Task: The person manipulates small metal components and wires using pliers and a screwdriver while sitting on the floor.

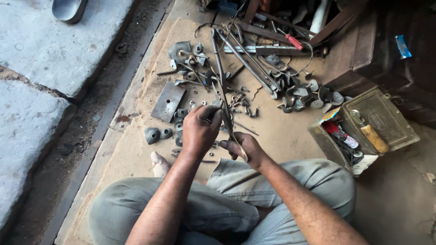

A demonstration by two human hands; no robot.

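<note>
I sit cross-legged on a sheet of brown cardboard [281,131]. My left hand [200,129] is closed around a small metal part pressed against a long thin metal rod [220,77] that runs up and away from me. My right hand [243,147] grips the near end of that same rod, fingers curled around it. Just beyond my hands lie scattered nuts, bolts and washers [238,106].
A flat metal plate [168,100] and grey fittings [156,134] lie left of my hands. Round metal caps [309,93] are heaped right. An open metal toolbox [363,129] holds a yellow-handled tool. Long bars and a red screwdriver [293,41] lie behind. A concrete step [50,59] rises left.
</note>
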